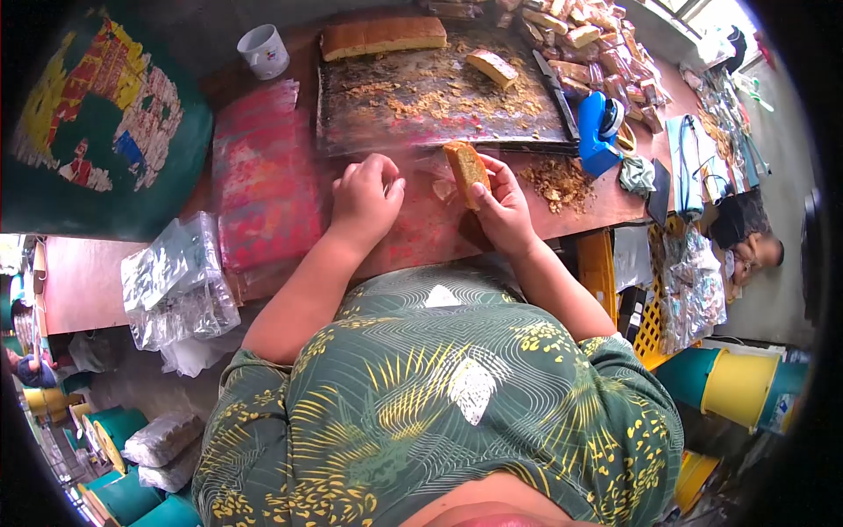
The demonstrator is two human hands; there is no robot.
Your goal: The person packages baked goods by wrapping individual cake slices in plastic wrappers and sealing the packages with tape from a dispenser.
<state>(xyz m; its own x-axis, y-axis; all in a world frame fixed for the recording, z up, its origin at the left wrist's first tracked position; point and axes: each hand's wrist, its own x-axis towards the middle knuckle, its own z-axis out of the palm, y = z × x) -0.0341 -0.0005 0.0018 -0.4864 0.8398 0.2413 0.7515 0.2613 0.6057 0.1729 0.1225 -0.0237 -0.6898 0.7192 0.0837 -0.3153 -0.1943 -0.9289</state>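
A slice of sponge cake (pixel 465 176) with a brown crust stands upright in my right hand (pixel 502 206), pinched between thumb and fingers. To its left, my left hand (pixel 367 200) hovers near the table's front edge with its fingers curled in; whether anything small is inside them is hidden. Just beyond both hands lies a dark, crumb-covered tray (pixel 351 123). On the tray rest a long cake block (pixel 385 44) at the back left and a shorter cut piece (pixel 492 68). A long knife (pixel 555 95) lies along its right edge.
Several wrapped cake pieces (pixel 606 53) are heaped at the back right. A blue tape dispenser (pixel 601 136) and loose crumbs (pixel 559 184) sit right of my hands. Leftward are a red-stained sheet (pixel 268 176), a white mug (pixel 263 51), clear plastic bags (pixel 180 285) and a green drum (pixel 189 114).
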